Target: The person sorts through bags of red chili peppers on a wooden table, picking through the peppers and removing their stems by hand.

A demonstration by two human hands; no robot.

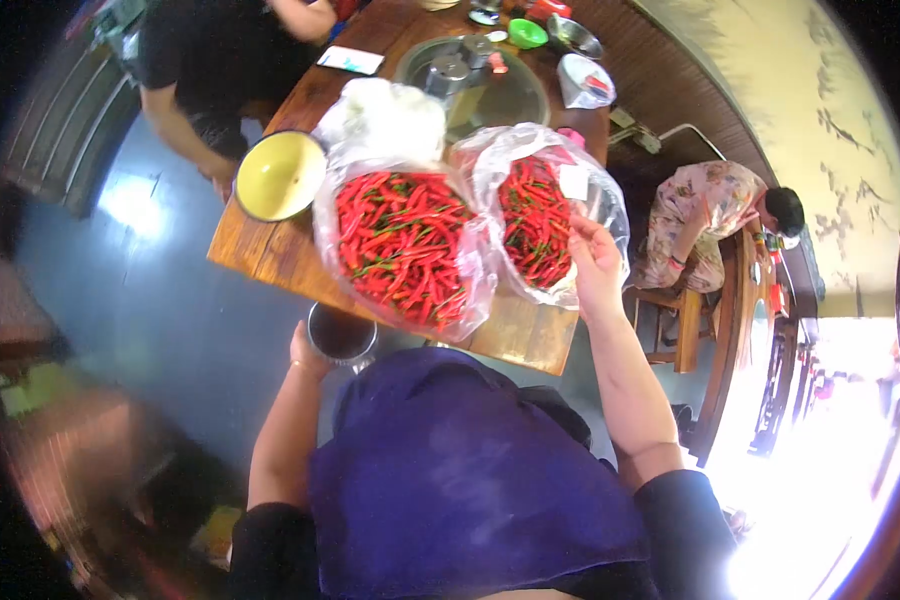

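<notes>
Two clear plastic bags full of thin red chilies with green stems sit at the table's near edge. My right hand (596, 262) is at the right side of the right bag (616, 215), beside its chilies (533, 225). Its thumb and fingertips are pinched together; what lies between them is too small to tell. The left bag's chilies (400, 245) lie between my hands. Below the table edge, my left hand (311, 352) is at the side of a round dark container with a pale rim (342, 334), seemingly supporting it; most of its fingers are hidden.
A yellow enamel bowl (280, 176) stands at the table's left corner. Behind the chilies are a white plastic bag (382, 118), a round tray (525, 95) with metal items, and a green bowl (527, 33). People are at left and on the right (705, 210).
</notes>
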